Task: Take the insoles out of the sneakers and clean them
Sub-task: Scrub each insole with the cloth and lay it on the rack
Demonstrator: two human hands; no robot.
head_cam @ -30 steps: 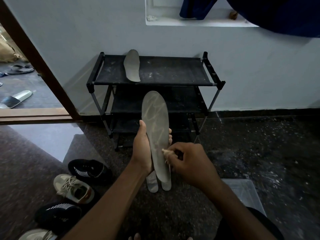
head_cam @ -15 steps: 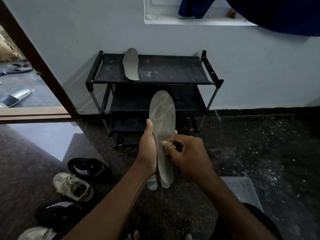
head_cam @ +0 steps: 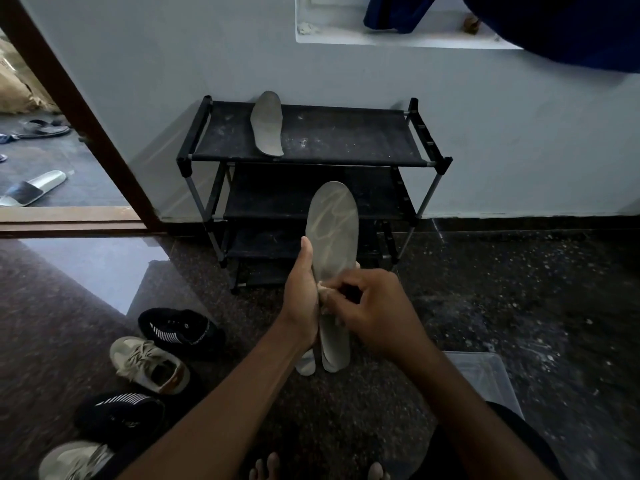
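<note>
My left hand (head_cam: 300,299) grips a stack of grey insoles (head_cam: 331,233) upright, toe ends up, in front of the shoe rack. The front insole shows pale wipe streaks. My right hand (head_cam: 372,311) pinches a small light cloth (head_cam: 323,289) against the middle of that insole. Heel ends of two more insoles (head_cam: 306,364) stick out below the left hand. Another grey insole (head_cam: 267,123) lies on the rack's top shelf. On the floor at left sit two black sneakers (head_cam: 180,329) (head_cam: 119,415) and two beige ones (head_cam: 149,364) (head_cam: 74,460).
A black three-tier shoe rack (head_cam: 429,161) stands against the pale wall. A clear plastic box (head_cam: 485,372) sits on the dark speckled floor at my right. An open doorway at left shows slippers (head_cam: 31,188) outside. Dark blue cloth (head_cam: 554,22) hangs above.
The insoles and both hands have shifted slightly right and the right hand with the cloth has slid up the insole, from near the heel toward its middle.
</note>
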